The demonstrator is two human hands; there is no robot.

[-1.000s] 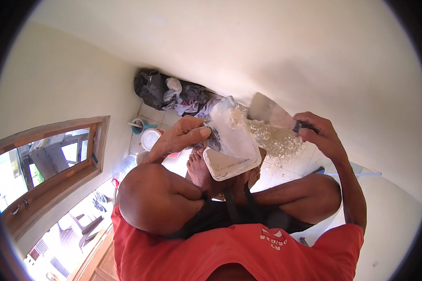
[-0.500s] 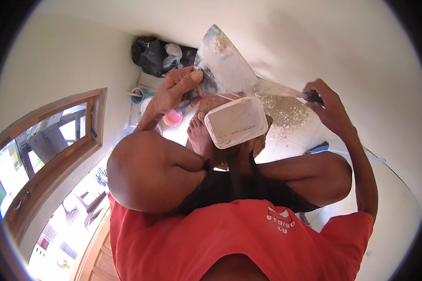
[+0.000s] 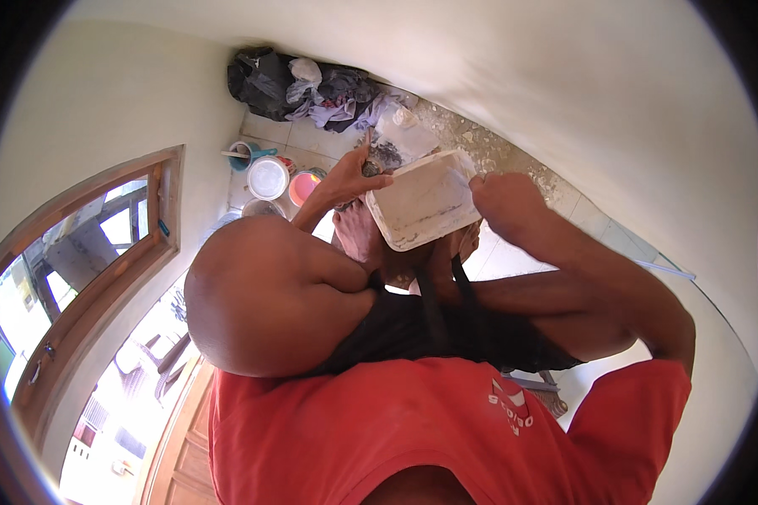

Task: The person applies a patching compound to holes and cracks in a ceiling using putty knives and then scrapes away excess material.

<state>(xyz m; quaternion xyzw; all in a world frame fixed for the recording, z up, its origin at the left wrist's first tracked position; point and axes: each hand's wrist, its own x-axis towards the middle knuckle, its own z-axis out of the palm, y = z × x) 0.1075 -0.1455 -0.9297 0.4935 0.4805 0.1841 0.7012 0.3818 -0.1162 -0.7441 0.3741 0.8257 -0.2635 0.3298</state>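
A white rectangular tub (image 3: 421,206) of pale putty sits between my feet, tilted. Just past its far rim is a wide flat putty-smeared blade (image 3: 408,139) with a lump of putty on it. My left hand (image 3: 351,181) grips that blade near its dark, stained edge, its thumb reaching toward the tub's rim. Over the tub's right side, my right hand (image 3: 509,202) is closed round the handle of a putty knife (image 3: 458,178). Its blade dips into the tub and shows only faintly; the fist hides the handle.
Black plastic bags (image 3: 265,84) and rags (image 3: 333,114) lie at the far wall. A white-lidded bucket (image 3: 269,178), a pink-lined container (image 3: 304,187) and a teal dipper (image 3: 242,155) stand at the left. Crumbled plaster (image 3: 480,143) litters the tiles along the wall. My bent knees flank the tub.
My right hand has swung left and nearer, bringing the putty knife from the wide blade to the tub. My left hand has moved right and lowered the wide blade behind the tub.
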